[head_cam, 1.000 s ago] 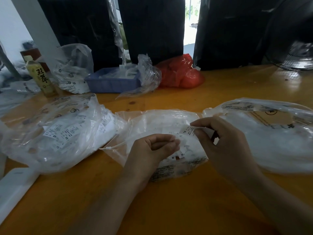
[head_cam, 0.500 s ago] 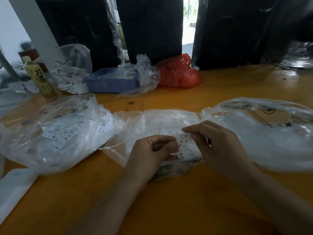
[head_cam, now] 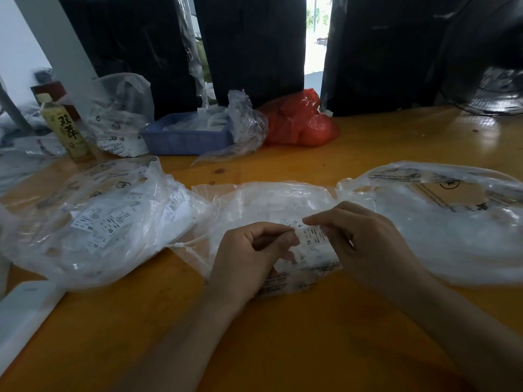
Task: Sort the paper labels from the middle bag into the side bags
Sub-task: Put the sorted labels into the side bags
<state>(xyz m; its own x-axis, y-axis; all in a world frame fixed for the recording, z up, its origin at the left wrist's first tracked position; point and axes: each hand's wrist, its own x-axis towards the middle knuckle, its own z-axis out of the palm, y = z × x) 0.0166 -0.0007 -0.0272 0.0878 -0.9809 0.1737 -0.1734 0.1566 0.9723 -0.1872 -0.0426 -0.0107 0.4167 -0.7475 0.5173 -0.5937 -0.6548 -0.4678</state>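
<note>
Right hand (head_cam: 365, 244) moved left, seemingly pinching label (head_cam: 310, 236)

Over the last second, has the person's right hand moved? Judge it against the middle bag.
Yes. The right hand has slid left across the middle bag, toward the left hand, closing on the paper label held between both hands.

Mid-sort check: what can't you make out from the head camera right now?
- Labels in the middle bag: "XL" reads; the fine print is too small.
- How many labels the hands hold: left hand and right hand cover them.
- Right bag: cut off by the frame edge; contents blur into white plastic.
- Left bag: glare hides most labels.
</note>
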